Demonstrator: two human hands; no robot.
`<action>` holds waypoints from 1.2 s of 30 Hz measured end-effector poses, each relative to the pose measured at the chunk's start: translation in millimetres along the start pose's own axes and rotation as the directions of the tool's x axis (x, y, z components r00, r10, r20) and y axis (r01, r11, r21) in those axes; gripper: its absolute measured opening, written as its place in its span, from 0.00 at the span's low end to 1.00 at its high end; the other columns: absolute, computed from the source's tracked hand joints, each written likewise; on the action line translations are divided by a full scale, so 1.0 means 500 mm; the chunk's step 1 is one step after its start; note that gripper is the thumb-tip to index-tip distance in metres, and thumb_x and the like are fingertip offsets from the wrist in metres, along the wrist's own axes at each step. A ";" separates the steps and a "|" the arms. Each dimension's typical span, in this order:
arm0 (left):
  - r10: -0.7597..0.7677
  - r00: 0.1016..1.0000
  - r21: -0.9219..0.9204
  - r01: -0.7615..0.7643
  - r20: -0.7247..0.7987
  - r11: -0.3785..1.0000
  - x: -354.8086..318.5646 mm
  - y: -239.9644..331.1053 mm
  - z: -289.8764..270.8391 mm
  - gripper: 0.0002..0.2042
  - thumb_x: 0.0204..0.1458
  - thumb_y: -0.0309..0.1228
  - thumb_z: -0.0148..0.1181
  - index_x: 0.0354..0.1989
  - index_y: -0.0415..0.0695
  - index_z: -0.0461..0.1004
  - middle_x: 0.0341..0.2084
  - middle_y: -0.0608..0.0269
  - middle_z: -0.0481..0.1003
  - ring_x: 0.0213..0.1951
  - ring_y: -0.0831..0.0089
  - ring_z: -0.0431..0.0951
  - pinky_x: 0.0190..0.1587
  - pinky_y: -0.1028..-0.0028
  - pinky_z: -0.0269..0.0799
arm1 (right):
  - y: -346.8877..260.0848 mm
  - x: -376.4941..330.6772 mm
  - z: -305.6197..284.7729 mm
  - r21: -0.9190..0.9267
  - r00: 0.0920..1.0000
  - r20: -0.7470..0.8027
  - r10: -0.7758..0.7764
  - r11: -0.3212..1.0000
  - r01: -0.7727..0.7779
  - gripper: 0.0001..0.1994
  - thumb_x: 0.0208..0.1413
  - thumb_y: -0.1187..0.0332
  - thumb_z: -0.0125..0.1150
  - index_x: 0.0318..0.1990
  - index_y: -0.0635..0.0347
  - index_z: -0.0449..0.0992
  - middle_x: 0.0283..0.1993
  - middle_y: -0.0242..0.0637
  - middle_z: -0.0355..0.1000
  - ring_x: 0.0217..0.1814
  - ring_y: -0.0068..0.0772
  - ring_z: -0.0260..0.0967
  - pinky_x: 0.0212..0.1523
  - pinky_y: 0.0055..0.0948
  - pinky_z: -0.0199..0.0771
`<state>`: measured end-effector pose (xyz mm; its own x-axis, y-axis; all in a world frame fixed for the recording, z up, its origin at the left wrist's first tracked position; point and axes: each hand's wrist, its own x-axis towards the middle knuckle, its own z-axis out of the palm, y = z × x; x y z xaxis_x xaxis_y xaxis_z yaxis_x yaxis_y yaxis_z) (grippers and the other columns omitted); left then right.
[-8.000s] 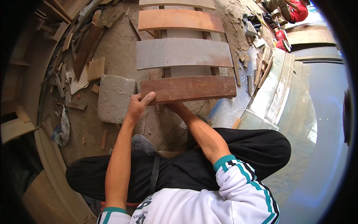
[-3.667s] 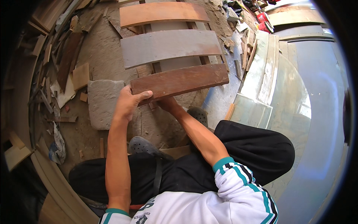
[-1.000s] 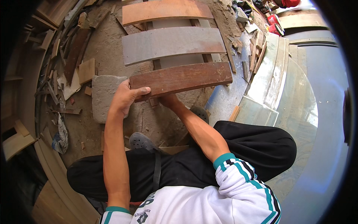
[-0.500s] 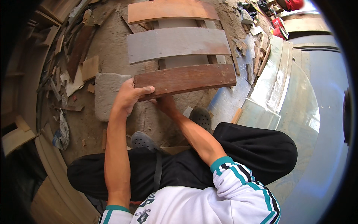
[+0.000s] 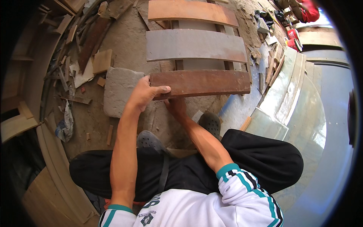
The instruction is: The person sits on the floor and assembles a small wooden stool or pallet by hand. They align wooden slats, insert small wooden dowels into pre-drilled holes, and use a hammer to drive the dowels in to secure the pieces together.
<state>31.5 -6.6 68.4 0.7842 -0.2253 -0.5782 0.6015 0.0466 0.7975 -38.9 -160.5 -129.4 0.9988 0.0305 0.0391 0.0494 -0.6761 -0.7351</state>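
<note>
In front of me lies a slatted wooden piece with curved crosspieces. Its nearest slat (image 5: 200, 84) is reddish brown, the middle slat (image 5: 196, 45) greyish and the far one (image 5: 193, 12) orange-brown. My left hand (image 5: 149, 92) is closed round the left end of the brown slat, thumb on top and fingers out of sight beneath. My right hand (image 5: 176, 107) reaches under the front edge of that slat, close beside the left hand. The slat hides its fingers, so what it touches cannot be seen.
A rough stone block (image 5: 121, 90) sits left of the slats. Wood offcuts (image 5: 90, 45) litter the left side. Glass sheets (image 5: 302, 109) lie to the right, with wood scraps (image 5: 275, 62) beside them. Another person in red (image 5: 309, 11) is at the far right.
The view has shifted and turned slightly, so the slats and stone block appear farther right. Both hands keep their places at the brown slat.
</note>
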 end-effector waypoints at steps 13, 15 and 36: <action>0.013 1.000 0.042 -0.013 0.005 0.999 0.016 -0.014 -0.014 0.31 0.40 0.29 0.77 0.53 0.30 0.71 0.44 0.49 0.78 0.45 0.65 0.80 0.55 0.69 0.72 | 0.044 0.027 -0.033 0.175 0.997 0.044 -0.063 0.983 0.055 0.19 0.55 0.68 0.65 0.55 0.59 0.74 0.54 0.47 0.74 0.58 0.52 0.71 0.55 0.45 0.71; 0.000 1.000 0.047 0.000 0.002 0.999 0.015 -0.012 -0.012 0.31 0.40 0.29 0.77 0.53 0.30 0.71 0.44 0.49 0.78 0.45 0.64 0.80 0.55 0.69 0.72 | 0.062 0.034 -0.021 0.190 0.995 0.017 -0.096 0.978 0.091 0.18 0.57 0.69 0.64 0.55 0.59 0.74 0.55 0.47 0.74 0.60 0.51 0.70 0.56 0.44 0.69; -0.003 1.000 0.018 0.003 -0.018 1.000 0.005 -0.004 -0.011 0.31 0.41 0.29 0.77 0.53 0.29 0.71 0.44 0.49 0.78 0.45 0.65 0.80 0.54 0.69 0.74 | 0.012 0.042 -0.032 0.018 0.989 0.091 -0.112 0.994 0.111 0.19 0.56 0.64 0.62 0.55 0.56 0.75 0.55 0.46 0.74 0.60 0.53 0.69 0.57 0.47 0.69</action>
<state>33.3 -2.0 64.5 0.7853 -0.2074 -0.5834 0.6009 0.0285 0.7988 -17.8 -175.5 -122.3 0.9831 0.1732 0.0594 0.1599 -0.6549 -0.7386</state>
